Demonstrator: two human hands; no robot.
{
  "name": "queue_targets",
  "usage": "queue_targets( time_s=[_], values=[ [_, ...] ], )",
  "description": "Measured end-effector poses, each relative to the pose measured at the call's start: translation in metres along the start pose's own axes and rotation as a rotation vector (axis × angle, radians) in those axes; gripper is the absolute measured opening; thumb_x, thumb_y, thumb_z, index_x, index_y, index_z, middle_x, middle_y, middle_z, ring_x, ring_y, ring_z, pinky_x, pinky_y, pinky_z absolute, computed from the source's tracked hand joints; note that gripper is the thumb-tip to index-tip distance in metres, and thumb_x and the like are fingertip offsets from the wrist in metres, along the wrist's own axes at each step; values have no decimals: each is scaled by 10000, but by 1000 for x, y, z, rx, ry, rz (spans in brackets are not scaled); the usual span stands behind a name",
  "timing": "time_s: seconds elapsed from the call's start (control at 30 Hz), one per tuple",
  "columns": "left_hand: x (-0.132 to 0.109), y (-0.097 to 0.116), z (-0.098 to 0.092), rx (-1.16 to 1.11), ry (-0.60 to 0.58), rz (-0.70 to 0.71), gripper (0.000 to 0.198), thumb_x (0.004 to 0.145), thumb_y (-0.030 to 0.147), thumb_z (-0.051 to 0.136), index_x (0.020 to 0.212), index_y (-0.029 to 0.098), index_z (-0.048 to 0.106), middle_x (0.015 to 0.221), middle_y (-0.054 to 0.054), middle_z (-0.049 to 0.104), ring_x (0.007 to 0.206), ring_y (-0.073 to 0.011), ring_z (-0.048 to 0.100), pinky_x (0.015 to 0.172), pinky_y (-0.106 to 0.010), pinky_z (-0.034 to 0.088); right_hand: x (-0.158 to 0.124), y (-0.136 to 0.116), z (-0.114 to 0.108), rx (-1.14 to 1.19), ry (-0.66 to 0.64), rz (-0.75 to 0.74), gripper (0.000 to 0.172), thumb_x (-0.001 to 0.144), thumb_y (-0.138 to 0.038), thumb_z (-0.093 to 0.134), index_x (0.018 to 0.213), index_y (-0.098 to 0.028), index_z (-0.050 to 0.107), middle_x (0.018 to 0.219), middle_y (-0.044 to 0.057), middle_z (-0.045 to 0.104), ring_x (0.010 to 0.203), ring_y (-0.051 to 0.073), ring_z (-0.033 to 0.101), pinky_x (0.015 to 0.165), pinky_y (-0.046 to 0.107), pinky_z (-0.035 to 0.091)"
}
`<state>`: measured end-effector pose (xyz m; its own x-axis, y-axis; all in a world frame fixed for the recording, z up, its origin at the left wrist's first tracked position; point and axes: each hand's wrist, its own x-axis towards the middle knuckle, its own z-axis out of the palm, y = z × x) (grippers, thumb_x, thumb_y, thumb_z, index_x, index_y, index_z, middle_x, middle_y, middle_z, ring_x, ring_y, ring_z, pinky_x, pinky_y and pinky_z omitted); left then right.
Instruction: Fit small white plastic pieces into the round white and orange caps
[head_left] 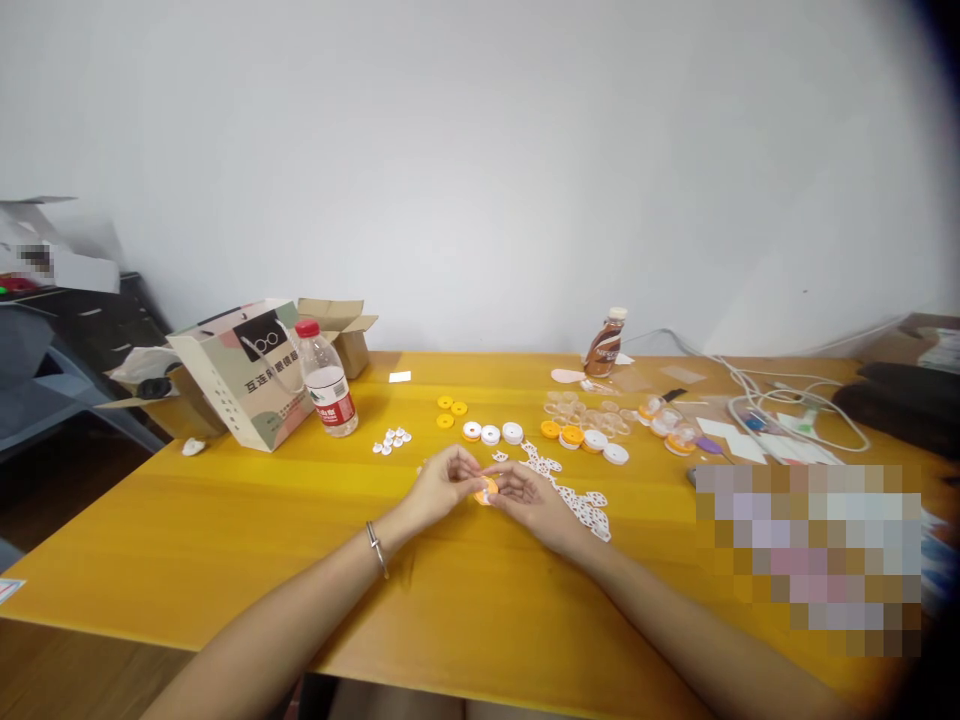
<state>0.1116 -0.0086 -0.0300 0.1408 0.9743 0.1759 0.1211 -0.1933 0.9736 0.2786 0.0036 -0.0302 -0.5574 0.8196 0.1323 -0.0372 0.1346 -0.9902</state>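
Observation:
Between both hands, above the table's middle, is a small round orange disc [486, 491] with a white part on its face. My left hand [444, 487] pinches its left side with thumb and fingers. On the opposite side my right hand [527, 497] grips it, fingertips nearly meeting those of the left. Just beyond the hands stand white round discs [490, 434] in a row, with yellow rings [445, 420] behind them. White lattice-like flat pieces [589, 508] spread out beside my right hand. Several small white knobbed parts [390, 440] lie to the left.
A water bottle [328, 385] and a paper bag [251, 375] stand at the left, near a cardboard box [345, 335]. Orange and white discs [572, 436], clear rings [600, 412] and a brown bottle [604, 345] are at the right. White cables [787, 385] tangle farther right.

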Motion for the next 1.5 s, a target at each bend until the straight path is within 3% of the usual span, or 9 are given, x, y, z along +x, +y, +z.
queue_targets(
  time_s=[0.23,0.4,0.57,0.7,0.87,1.07,1.5],
  values=[
    [0,2,0,-76,27,-11,289,628,308,695,756,137,500,700,5,565,636,-86,537,629,-210,420,1,2,-4,46,-53,-8,320,660,-284,662,958,-208,574,922,36,631,861,159,590,815,327,456],
    [1,3,-2,-67,52,13,214,697,312,631,771,138,530,738,-10,583,692,-103,549,678,-223,424,1,3,-4,71,-3,-23,313,651,-248,672,946,-217,573,918,26,630,861,144,586,819,306,450],
    [4,-1,-4,33,76,46,175,749,310,569,774,139,544,775,-31,593,750,-123,553,732,-242,426,6,1,-13,84,201,-28,361,629,-293,688,960,-215,567,864,22,632,801,147,597,778,310,466],
    [5,-6,-5,147,77,52,162,768,305,538,778,144,549,774,-33,605,732,-126,557,700,-234,431,13,-3,-38,110,494,-96,389,598,-306,708,948,-218,561,869,18,619,776,152,598,751,311,477],
    [2,-9,-6,358,56,92,151,789,285,496,815,157,573,808,-31,622,733,-131,558,656,-225,427,17,-7,-68,225,672,-190,417,579,-298,717,953,-233,546,841,-2,608,737,147,614,761,328,489],
    [-4,-1,-6,655,-30,263,151,808,253,468,872,204,596,874,-28,640,812,-166,569,759,-279,412,21,-1,-74,171,740,-229,416,562,-304,721,931,-223,547,847,5,610,751,157,605,731,333,494],
    [2,0,-3,778,-38,279,176,821,253,446,945,210,563,946,-42,608,897,-188,538,821,-315,387,21,3,-84,137,841,-278,502,553,-311,720,1002,-231,511,912,8,594,769,144,592,740,321,474]
  ],
)
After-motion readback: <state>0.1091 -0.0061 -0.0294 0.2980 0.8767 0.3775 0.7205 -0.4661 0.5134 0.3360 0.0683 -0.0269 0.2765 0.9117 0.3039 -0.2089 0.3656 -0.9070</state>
